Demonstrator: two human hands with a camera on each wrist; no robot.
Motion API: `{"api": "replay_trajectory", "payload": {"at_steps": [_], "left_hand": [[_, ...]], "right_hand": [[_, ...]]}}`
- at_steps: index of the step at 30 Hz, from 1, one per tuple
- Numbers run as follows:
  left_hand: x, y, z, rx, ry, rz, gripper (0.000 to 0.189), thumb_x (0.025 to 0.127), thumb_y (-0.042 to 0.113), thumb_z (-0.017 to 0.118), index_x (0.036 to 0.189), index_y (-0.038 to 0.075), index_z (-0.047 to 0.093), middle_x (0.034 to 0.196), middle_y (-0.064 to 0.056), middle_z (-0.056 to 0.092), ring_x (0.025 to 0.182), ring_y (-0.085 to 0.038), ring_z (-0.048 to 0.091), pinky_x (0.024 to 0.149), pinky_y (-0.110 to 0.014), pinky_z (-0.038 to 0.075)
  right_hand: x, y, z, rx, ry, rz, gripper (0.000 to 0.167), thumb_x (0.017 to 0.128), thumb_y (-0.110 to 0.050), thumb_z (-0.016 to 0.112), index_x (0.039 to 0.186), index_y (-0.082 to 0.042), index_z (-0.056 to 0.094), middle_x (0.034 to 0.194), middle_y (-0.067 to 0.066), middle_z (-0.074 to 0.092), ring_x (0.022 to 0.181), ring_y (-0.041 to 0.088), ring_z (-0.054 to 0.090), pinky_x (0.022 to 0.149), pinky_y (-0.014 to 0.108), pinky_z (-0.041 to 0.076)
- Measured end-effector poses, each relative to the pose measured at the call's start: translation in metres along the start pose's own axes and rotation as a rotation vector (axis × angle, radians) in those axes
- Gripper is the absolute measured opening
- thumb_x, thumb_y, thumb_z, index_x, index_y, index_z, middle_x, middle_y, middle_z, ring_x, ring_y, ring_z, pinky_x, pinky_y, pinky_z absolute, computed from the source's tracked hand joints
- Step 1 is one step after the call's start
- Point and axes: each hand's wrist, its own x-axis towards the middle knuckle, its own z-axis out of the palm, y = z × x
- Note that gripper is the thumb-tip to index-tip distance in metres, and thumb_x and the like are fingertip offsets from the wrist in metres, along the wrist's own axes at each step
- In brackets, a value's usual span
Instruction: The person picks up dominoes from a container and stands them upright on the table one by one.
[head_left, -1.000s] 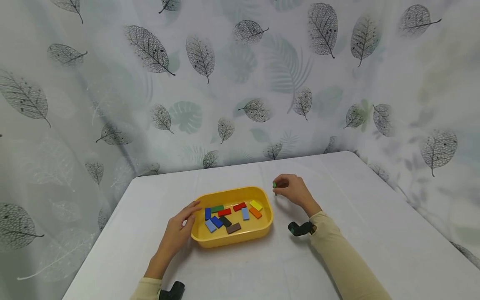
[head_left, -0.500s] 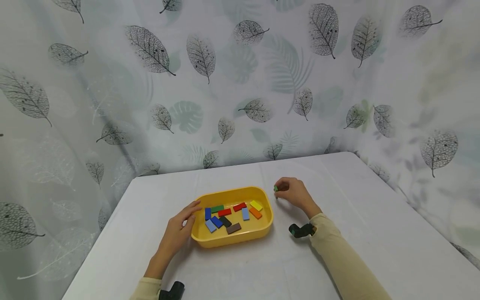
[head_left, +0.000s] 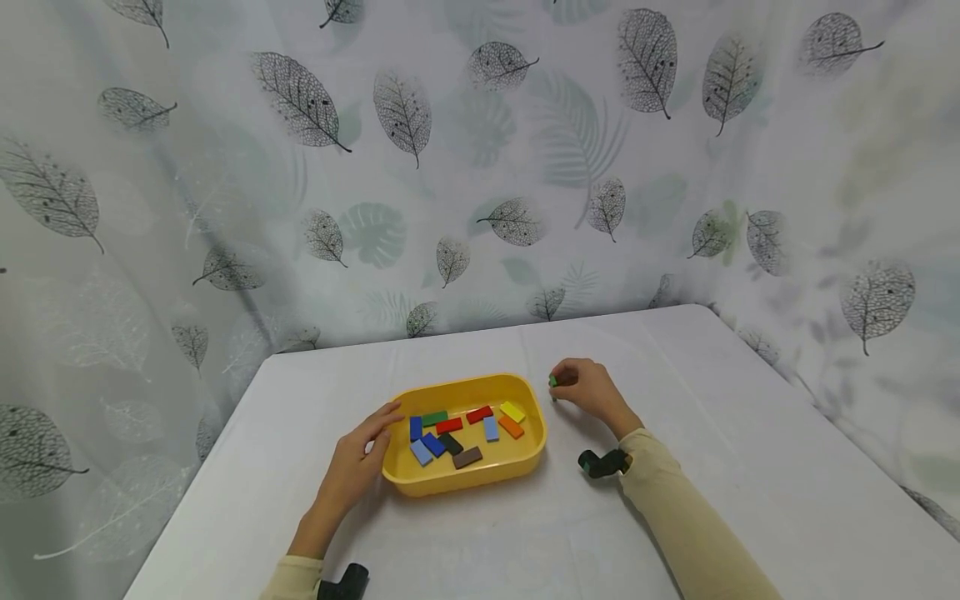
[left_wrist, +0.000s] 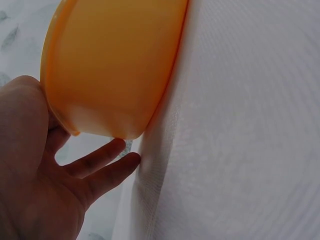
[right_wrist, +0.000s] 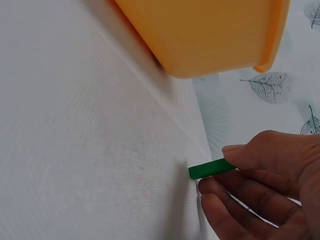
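My left hand [head_left: 360, 454] rests at the left end of a yellow plastic tray [head_left: 517, 462], its extended fingers on the rim. In the left wrist view, two fingers [left_wrist: 107, 172] spread out below the tray's end wall. To the right of the tray, my right hand [head_left: 588, 387] pinches a small green rectangular block [right_wrist: 212, 168] between thumb and fingers. The block is held upright, its lower end close to the white tablecloth; whether it touches cannot be told. Several flat coloured blocks lie in the tray, among them a brown block [head_left: 467, 457] and a yellow block [head_left: 513, 411].
A white cloth covers the table [head_left: 465, 550]. Behind it hangs a leaf-patterned curtain [head_left: 480, 167], which also runs along both sides. Black wrist devices sit on both arms, the right one [head_left: 602, 462] close to the table.
My right hand has moved down slightly and a little nearer with the green block, lowering it toward the table. The left hand and tray have stayed in place.
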Motion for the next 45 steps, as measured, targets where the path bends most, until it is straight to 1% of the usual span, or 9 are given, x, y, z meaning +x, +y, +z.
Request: {"api": "replay_trajectory", "payload": {"at_steps": [5,16,23,29,34,39,42,45], "left_hand": [[-0.001,0.0,0.0,-0.002,-0.002,0.001,0.032,0.105,0.0,0.054,0.133,0.005,0.069,0.151,-0.001,0.056,0.142,-0.027,0.048,0.11,-0.046,0.045],[0.0,-0.001,-0.001,0.001,0.0,0.011,0.032,0.105,0.0,0.054,0.133,0.006,0.069,0.15,0.0,0.057,0.143,-0.026,0.047,0.112,-0.046,0.042],[0.0,-0.003,0.0,-0.002,-0.001,0.019,0.032,0.105,0.0,0.055,0.133,0.006,0.07,0.15,0.0,0.057,0.142,-0.026,0.049,0.109,-0.044,0.045],[0.001,-0.002,-0.001,-0.001,-0.001,0.005,0.033,0.106,0.001,0.054,0.134,0.006,0.069,0.151,0.001,0.056,0.143,-0.026,0.047,0.113,-0.047,0.041],[0.001,-0.003,-0.001,-0.001,0.001,0.012,0.032,0.105,0.0,0.054,0.134,0.006,0.069,0.15,0.0,0.056,0.142,-0.026,0.048,0.111,-0.047,0.043],[0.001,-0.003,-0.001,-0.001,0.001,0.011,0.032,0.105,0.0,0.054,0.133,0.006,0.07,0.15,0.001,0.057,0.142,-0.026,0.048,0.111,-0.046,0.043],[0.002,-0.002,-0.002,-0.001,0.0,0.005,0.032,0.106,0.001,0.054,0.133,0.006,0.07,0.15,0.001,0.057,0.142,-0.026,0.048,0.111,-0.045,0.043],[0.002,-0.001,-0.002,-0.001,0.001,0.0,0.032,0.106,0.001,0.054,0.133,0.006,0.07,0.15,0.001,0.057,0.143,-0.025,0.047,0.112,-0.044,0.041]], "right_hand": [[0.0,0.0,0.001,-0.01,-0.008,0.014,0.021,0.09,-0.007,0.08,0.109,-0.004,0.072,0.1,0.004,0.072,0.094,0.023,0.067,0.088,0.044,0.059],[0.0,-0.002,-0.001,-0.009,-0.026,0.013,0.024,0.09,-0.005,0.08,0.112,-0.002,0.071,0.102,0.005,0.072,0.096,0.024,0.067,0.089,0.044,0.058],[0.0,-0.003,-0.002,-0.016,-0.037,0.016,0.029,0.088,-0.005,0.081,0.115,-0.002,0.071,0.103,0.006,0.072,0.098,0.026,0.067,0.091,0.045,0.058],[0.001,-0.006,-0.007,-0.015,-0.042,0.017,0.032,0.088,-0.007,0.082,0.117,-0.002,0.07,0.106,0.007,0.071,0.102,0.028,0.066,0.093,0.047,0.057],[0.001,-0.014,-0.012,-0.037,-0.039,0.006,0.036,0.088,-0.01,0.082,0.12,0.0,0.069,0.113,0.013,0.07,0.11,0.033,0.065,0.097,0.05,0.056],[-0.003,-0.028,-0.016,-0.064,0.001,-0.03,0.038,0.089,-0.013,0.082,0.123,-0.001,0.068,0.124,0.019,0.068,0.118,0.037,0.061,0.1,0.052,0.054],[-0.007,-0.041,-0.016,-0.073,0.034,-0.064,0.038,0.09,-0.015,0.082,0.123,-0.003,0.068,0.125,0.018,0.067,0.12,0.037,0.059,0.101,0.053,0.053],[-0.011,-0.055,-0.013,-0.076,0.063,-0.117,0.036,0.09,-0.014,0.081,0.123,-0.004,0.068,0.124,0.016,0.068,0.12,0.037,0.06,0.102,0.053,0.053]]}}
